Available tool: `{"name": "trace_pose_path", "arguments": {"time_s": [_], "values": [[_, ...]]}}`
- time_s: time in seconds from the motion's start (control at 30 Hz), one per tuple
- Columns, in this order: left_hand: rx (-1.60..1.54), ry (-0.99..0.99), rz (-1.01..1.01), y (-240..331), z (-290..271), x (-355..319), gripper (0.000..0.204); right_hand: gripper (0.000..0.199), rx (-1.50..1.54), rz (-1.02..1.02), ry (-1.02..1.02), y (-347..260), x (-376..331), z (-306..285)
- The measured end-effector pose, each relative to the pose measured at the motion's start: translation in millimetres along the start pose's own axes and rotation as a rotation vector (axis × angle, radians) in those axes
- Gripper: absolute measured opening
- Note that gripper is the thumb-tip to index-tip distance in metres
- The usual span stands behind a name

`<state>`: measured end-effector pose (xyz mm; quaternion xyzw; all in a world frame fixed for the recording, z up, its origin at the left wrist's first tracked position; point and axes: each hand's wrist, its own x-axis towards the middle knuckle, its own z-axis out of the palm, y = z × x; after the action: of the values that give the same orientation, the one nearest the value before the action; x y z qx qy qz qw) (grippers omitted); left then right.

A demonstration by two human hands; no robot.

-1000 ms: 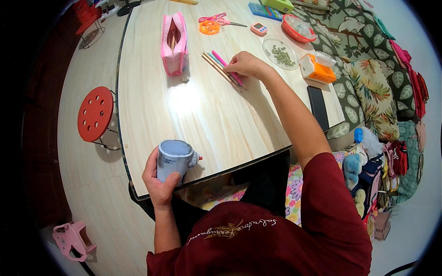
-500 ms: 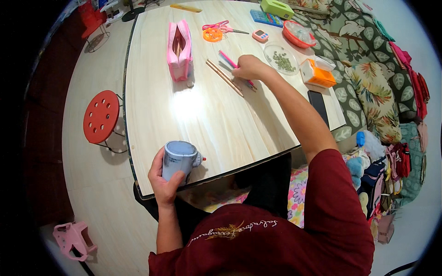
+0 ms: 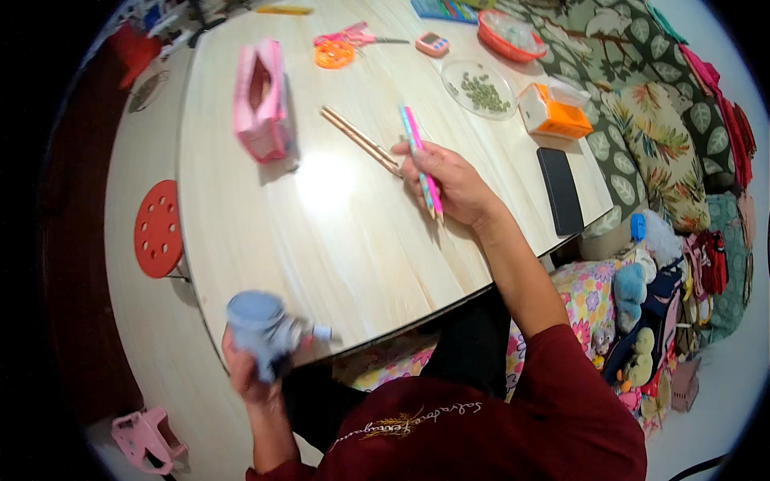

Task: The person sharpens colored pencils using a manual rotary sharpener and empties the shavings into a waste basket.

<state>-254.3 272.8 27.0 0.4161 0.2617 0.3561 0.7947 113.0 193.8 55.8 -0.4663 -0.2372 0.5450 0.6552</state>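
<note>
My left hand (image 3: 245, 370) is wrapped round a grey-blue, cup-shaped pencil sharpener (image 3: 258, 325) with a crank on its side, at the table's near left edge; both are blurred by motion. Over the middle of the table my right hand (image 3: 451, 178) is closed on two coloured pencils (image 3: 414, 135), one pink and one light blue, their sharpened tips pointing toward me. Just left of that hand, a pair of plain wooden pencils (image 3: 359, 139) lies on the tabletop. Farther left stands an unzipped pink pencil case (image 3: 265, 120).
Across the far side lie pink scissors (image 3: 353, 36), an orange disc (image 3: 334, 54), a small timer (image 3: 432, 44) and a red basket (image 3: 508, 42). To the right are a dish of green pellets (image 3: 481, 92), a tissue pack (image 3: 553, 112) and a black phone (image 3: 561, 191). A red stool (image 3: 158, 228) stands left.
My right hand has lifted the two coloured pencils from the table and turned palm up, drawing nearer. My left hand has moved left and nearer with the sharpener. The whole view has shifted.
</note>
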Motion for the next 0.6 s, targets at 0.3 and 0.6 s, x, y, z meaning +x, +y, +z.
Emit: {"name": "trace_pose_path", "arguments": {"time_s": [0.3, 0.6], "values": [[-0.077, -0.202, -0.166, 12, 52, 102, 0.086, 0.030, 0.187, 0.371, -0.515, 0, -7, -18], [-0.071, -0.377, -0.235, 33, 143, 158, 0.077, 0.051, 0.205, 0.510, -0.212, -18, 1, -2]]}}
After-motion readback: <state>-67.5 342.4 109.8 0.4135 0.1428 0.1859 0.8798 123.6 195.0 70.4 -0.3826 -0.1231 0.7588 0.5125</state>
